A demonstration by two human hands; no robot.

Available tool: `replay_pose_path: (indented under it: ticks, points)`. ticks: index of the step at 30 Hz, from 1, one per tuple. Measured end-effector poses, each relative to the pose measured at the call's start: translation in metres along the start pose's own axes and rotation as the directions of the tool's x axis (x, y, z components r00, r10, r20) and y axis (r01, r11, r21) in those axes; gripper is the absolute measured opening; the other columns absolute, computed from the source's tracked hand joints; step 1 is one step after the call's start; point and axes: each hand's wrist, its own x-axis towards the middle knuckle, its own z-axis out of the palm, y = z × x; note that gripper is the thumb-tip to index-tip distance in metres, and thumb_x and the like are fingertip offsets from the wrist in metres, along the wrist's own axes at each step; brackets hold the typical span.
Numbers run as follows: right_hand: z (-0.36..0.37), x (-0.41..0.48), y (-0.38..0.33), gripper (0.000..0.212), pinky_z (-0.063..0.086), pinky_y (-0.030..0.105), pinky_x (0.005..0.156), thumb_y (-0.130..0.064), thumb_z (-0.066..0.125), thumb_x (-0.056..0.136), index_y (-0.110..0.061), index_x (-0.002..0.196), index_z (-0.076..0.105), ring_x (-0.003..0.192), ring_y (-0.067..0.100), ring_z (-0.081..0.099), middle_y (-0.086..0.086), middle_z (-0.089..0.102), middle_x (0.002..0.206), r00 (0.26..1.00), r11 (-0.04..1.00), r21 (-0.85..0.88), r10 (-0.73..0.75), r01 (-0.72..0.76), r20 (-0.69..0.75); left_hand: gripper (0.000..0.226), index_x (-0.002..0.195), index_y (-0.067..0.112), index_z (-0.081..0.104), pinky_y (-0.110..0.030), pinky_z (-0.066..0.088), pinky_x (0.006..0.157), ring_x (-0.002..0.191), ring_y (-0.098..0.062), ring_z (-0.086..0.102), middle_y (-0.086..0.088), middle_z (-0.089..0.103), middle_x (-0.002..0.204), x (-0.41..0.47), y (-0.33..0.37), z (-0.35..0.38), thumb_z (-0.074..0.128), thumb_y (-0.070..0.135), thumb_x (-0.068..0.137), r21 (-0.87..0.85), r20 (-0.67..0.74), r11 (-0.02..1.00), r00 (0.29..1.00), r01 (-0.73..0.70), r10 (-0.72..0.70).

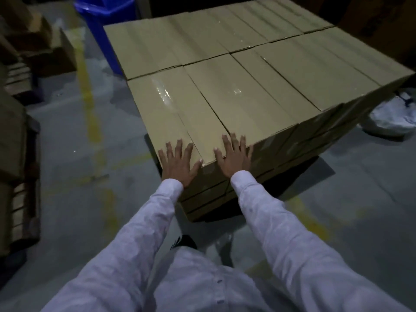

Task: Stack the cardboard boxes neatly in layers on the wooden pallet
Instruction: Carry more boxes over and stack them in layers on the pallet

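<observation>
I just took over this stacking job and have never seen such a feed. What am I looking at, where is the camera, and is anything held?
There is no machine here: a person works with bare hands. The single picture comes from a camera on the person's head, looking forward and down, so the white sleeves reach in from below. The left hand and right hand lie flat, fingers spread, on the near corner of the top layer of cardboard boxes. Nothing is held. The boxes sit tightly side by side, several layers high. A blue bin stands behind the stack, and a white bag lies on the floor to its right.
</observation>
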Motion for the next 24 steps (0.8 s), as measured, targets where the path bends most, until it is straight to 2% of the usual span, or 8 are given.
replay_pose_path:
  ticks: [2, 5, 7, 9, 12, 15, 18, 24]
  points:
    - [-0.004, 0.002, 0.0, 0.08, -0.006, 0.069, 0.127, -0.077, 0.013, 0.101, -0.039, 0.171, 0.015, 0.166, 0.033, -0.001, -0.003, 0.009, 0.18, 1.0, 1.0, -0.012, -0.019, 0.02, 0.021, 0.077, 0.16, 0.039, 0.033, -0.069, 0.008, 0.125, 0.161, -0.044, 0.011, -0.003, 0.021, 0.175, 0.0, -0.002, -0.001, 0.027, 0.081, 0.097, -0.005, -0.008, 1.0, 1.0, 0.004, -0.004]
    - [-0.021, 0.028, -0.012, 0.08, -0.007, 0.07, 0.125, -0.077, 0.015, 0.101, -0.034, 0.167, 0.029, 0.165, 0.031, 0.011, -0.001, 0.021, 0.178, 1.0, 1.0, 0.008, -0.021, 0.021, -0.009, 0.072, 0.15, 0.035, 0.045, -0.061, 0.025, 0.116, 0.151, -0.04, 0.029, -0.006, 0.037, 0.164, 0.025, 0.0, -0.013, 0.035, 0.078, 0.093, -0.003, -0.073, 0.998, 0.996, 0.058, -0.058]
    - [-0.03, 0.064, -0.027, 0.079, -0.007, 0.069, 0.125, -0.076, 0.013, 0.101, -0.034, 0.164, 0.034, 0.164, 0.029, 0.015, -0.003, 0.026, 0.176, 0.998, 0.998, 0.033, -0.042, 0.044, -0.038, 0.073, 0.149, 0.032, 0.046, -0.058, 0.028, 0.116, 0.148, -0.04, 0.032, -0.009, 0.041, 0.162, 0.06, 0.001, -0.023, 0.034, 0.077, 0.093, 0.008, -0.081, 0.996, 0.993, 0.087, -0.086]
    - [-0.035, 0.119, -0.042, 0.076, -0.007, 0.068, 0.125, -0.076, 0.014, 0.101, -0.037, 0.162, 0.037, 0.164, 0.027, 0.016, -0.006, 0.029, 0.174, 0.995, 0.996, 0.044, -0.075, 0.078, -0.072, 0.076, 0.155, 0.032, 0.041, -0.062, 0.022, 0.122, 0.154, -0.041, 0.026, -0.009, 0.035, 0.167, 0.11, -0.001, -0.03, 0.03, 0.077, 0.095, 0.023, -0.052, 0.994, 0.993, 0.111, -0.11]
    - [-0.044, 0.221, -0.056, 0.066, -0.001, 0.07, 0.124, -0.074, 0.027, 0.101, -0.046, 0.159, 0.039, 0.163, 0.025, 0.015, -0.01, 0.029, 0.174, 0.99, 0.989, 0.056, -0.136, 0.138, -0.037, 0.079, 0.163, 0.032, 0.034, -0.064, 0.008, 0.127, 0.161, -0.039, 0.014, -0.006, 0.025, 0.174, 0.201, -0.007, -0.039, 0.03, 0.077, 0.098, 0.001, -0.045, 0.989, 0.988, 0.15, -0.15]
    - [-0.046, 0.325, -0.067, 0.062, 0.004, 0.072, 0.123, -0.072, 0.034, 0.102, -0.05, 0.16, 0.035, 0.164, 0.025, 0.007, -0.011, 0.02, 0.176, 0.98, 0.98, 0.048, -0.194, 0.192, 0.038, 0.077, 0.165, 0.034, 0.029, -0.065, 0.005, 0.128, 0.163, -0.037, 0.008, -0.003, 0.02, 0.176, 0.291, -0.017, -0.045, 0.034, 0.074, 0.1, -0.028, -0.06, 0.981, 0.98, 0.191, -0.192]
    - [-0.041, 0.415, -0.08, 0.065, 0.007, 0.074, 0.123, -0.074, 0.032, 0.102, -0.051, 0.163, 0.028, 0.165, 0.028, 0.003, -0.009, 0.013, 0.178, 0.967, 0.97, 0.025, -0.242, 0.24, 0.087, 0.078, 0.168, 0.035, 0.023, -0.066, 0.0, 0.128, 0.164, -0.037, -0.001, 0.0, 0.01, 0.179, 0.368, -0.024, -0.046, 0.03, 0.073, 0.101, -0.079, -0.061, 0.964, 0.964, 0.252, -0.257]
    - [-0.022, 0.49, -0.089, 0.066, 0.005, 0.073, 0.124, -0.073, 0.025, 0.102, -0.05, 0.164, 0.025, 0.165, 0.03, 0.004, -0.008, 0.015, 0.178, 0.957, 0.961, -0.004, -0.275, 0.276, 0.092, 0.079, 0.17, 0.039, 0.012, -0.07, -0.008, 0.125, 0.164, -0.04, -0.01, 0.008, 0.0, 0.179, 0.444, -0.03, -0.034, 0.018, 0.077, 0.1, -0.036, 0.001, 0.957, 0.958, 0.287, -0.287]
